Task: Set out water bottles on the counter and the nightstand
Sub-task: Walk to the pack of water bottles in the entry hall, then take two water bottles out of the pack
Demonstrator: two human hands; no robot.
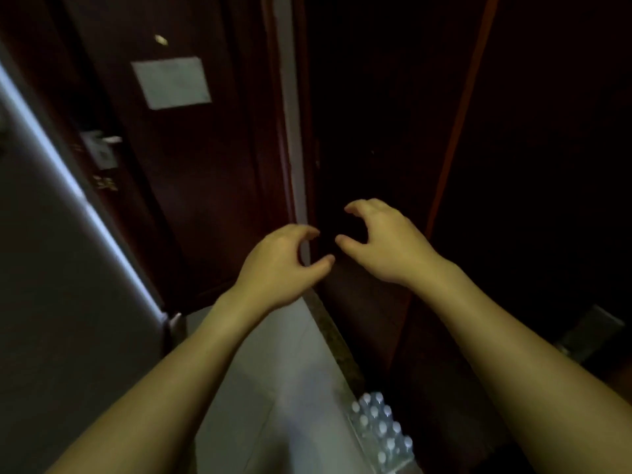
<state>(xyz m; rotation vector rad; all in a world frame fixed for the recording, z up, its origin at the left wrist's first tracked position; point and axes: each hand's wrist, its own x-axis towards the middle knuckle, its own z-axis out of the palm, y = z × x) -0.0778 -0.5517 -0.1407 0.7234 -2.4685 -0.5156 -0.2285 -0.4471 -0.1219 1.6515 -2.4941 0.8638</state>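
1. Both hands are raised ahead of us with nothing in them: our left hand (278,265) has its fingers loosely curled and the thumb standing apart, and our right hand (379,239) mirrors it, fingers hooked over an empty gap.
2. We see the pack of water bottles (381,431) low in the view, on the pale floor (273,388) beside the dark threshold, well below and apart from either hand.
3. We judge the pack heavy: many full bottles, white caps in rows, seemingly bound in clear film, though blur hides the detail.
4. We expect the film to be slick and to stretch, so pinching it on top risks a tear; cupping both hands under the short ends seems safer.
5. Single bottles should be light, slightly squashy and easy to grip round the middle or neck, once freed.
6. Neither counter nor nightstand is visible; we face a dark door (191,165) with a paper notice (171,82).
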